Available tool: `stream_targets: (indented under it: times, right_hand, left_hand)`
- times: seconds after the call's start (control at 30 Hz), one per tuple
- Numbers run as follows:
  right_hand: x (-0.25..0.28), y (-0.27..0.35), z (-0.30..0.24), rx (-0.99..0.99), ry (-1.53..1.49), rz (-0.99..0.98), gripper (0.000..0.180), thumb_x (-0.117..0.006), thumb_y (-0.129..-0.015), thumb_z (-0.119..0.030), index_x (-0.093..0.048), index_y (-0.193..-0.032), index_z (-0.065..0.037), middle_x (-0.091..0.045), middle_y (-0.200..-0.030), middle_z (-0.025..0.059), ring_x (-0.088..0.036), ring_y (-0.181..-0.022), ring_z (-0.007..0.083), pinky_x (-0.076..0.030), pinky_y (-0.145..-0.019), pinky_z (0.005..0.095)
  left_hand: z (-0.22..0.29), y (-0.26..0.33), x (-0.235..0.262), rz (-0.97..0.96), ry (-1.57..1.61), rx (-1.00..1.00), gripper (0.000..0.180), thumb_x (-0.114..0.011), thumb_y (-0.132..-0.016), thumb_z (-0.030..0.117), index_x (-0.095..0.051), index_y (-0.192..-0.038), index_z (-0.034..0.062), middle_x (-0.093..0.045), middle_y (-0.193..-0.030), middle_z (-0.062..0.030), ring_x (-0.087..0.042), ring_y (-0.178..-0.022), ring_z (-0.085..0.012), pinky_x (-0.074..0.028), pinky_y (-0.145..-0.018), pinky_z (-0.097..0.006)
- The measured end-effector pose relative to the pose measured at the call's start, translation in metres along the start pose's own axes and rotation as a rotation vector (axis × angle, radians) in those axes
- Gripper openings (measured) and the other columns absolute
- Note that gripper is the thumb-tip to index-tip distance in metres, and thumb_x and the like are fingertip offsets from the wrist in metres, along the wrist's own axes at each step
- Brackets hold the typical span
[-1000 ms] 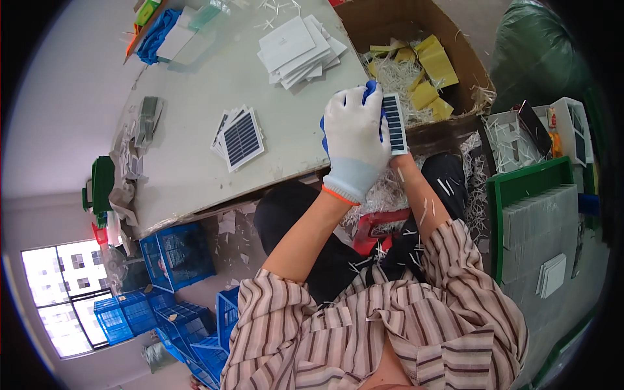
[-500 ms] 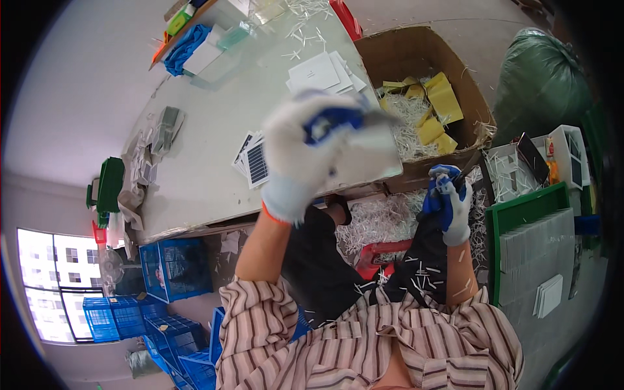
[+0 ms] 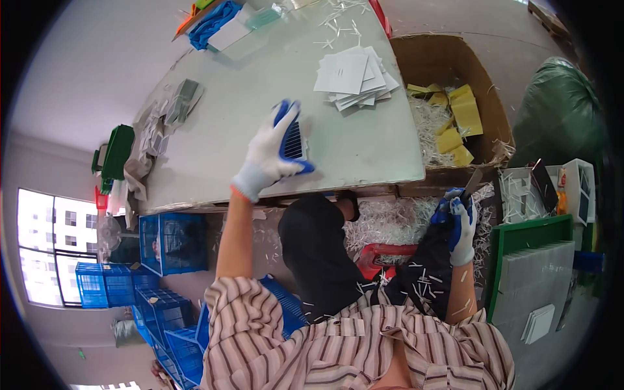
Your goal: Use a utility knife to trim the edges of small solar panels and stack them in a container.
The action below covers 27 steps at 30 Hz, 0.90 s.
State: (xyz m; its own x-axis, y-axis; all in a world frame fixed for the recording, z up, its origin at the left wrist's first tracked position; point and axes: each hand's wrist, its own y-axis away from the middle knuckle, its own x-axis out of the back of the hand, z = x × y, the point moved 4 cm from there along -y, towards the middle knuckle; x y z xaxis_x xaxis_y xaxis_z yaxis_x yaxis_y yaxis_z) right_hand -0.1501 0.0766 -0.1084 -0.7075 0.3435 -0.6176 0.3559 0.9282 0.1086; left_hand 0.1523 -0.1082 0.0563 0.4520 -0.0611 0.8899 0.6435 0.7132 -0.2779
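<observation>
The left hand [image 3: 273, 153], in a white glove with blue fingertips, lies over the near part of the grey bench [image 3: 214, 130], fingers curled around a small dark blue solar cell [image 3: 294, 140] with fine white lines, pressing it flat against the bench top close to the near edge. The right hand [image 3: 458, 224], gloved the same way, hangs low beyond the bench's near right corner, above the person's dark-trousered lap; its fingers are closed, but whether they hold anything cannot be told. Under and around that hand, shredded white paper strips [image 3: 390, 221] litter the floor, with a red stool [image 3: 383, 253] partly showing. Toward the far right edge of the bench sits a loose stack of white square sheets [image 3: 354, 75]. Just past that edge stands an open cardboard box [image 3: 442, 58] holding yellow pieces [image 3: 461, 117] and more paper shreds. At the far corner of the bench lie a blue cloth [image 3: 211, 16] and clear packets. Along the left edge are small grey parts [image 3: 179, 101] and a green object [image 3: 117, 153]. Blue plastic crates [image 3: 162, 240] stand below the bench on the left; a green tray [image 3: 530, 273] of grey sheets is at the right.
</observation>
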Motion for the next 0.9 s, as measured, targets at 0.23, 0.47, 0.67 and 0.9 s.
stream_targets:
  times: [0.23, 0.47, 0.67, 0.9]
  right_hand:
    - [-0.001, -0.002, 0.028, -0.113, 0.136, -0.018, 0.019, -0.053, -0.095, -0.018, -0.054, -0.106, -0.002, -0.057, -0.084, 0.0045, -0.058, -0.067, 0.0119, -0.05, -0.062, 0.0253]
    - [-0.008, -0.017, 0.03, 0.033, 0.268, -0.026, 0.022, -0.052, -0.095, -0.016, -0.055, -0.112, -0.002, -0.057, -0.084, 0.0012, -0.055, -0.068, 0.0073, -0.047, -0.061, 0.0224]
    - [-0.014, -0.033, 0.033, 0.025, 0.321, 0.047, 0.014, -0.068, -0.082, -0.011, -0.059, -0.085, -0.001, -0.056, -0.067, -0.0013, -0.054, -0.056, 0.0059, -0.043, -0.046, 0.0224]
    - [-0.028, -0.064, 0.027, 0.308, 0.356, -0.099, 0.014, -0.067, -0.083, -0.012, -0.062, -0.085, 0.001, -0.065, -0.074, 0.001, -0.055, -0.067, 0.0038, -0.046, -0.06, 0.0223]
  left_hand:
    - [-0.008, 0.036, 0.022, -0.062, -0.177, 0.191, 0.052, -0.072, -0.071, 0.013, -0.06, -0.122, 0.0112, -0.06, -0.119, -0.0151, -0.056, -0.11, -0.0333, -0.046, -0.092, -0.038]
    - [0.111, 0.0, -0.048, 0.223, -0.287, -0.288, 0.047, -0.065, -0.064, 0.006, -0.063, -0.112, 0.0088, -0.061, -0.112, -0.0144, -0.058, -0.103, -0.0322, -0.046, -0.091, -0.042]
    - [0.145, -0.027, -0.1, 0.155, 0.072, -0.186, 0.042, -0.068, -0.069, 0.014, -0.062, -0.11, 0.0064, -0.059, -0.109, -0.0139, -0.056, -0.103, -0.0339, -0.044, -0.088, -0.043]
    - [0.147, -0.056, -0.12, 0.285, -0.165, -0.112, 0.032, -0.061, -0.073, 0.006, -0.062, -0.106, 0.0068, -0.058, -0.104, -0.0142, -0.054, -0.099, -0.0329, -0.044, -0.085, -0.042]
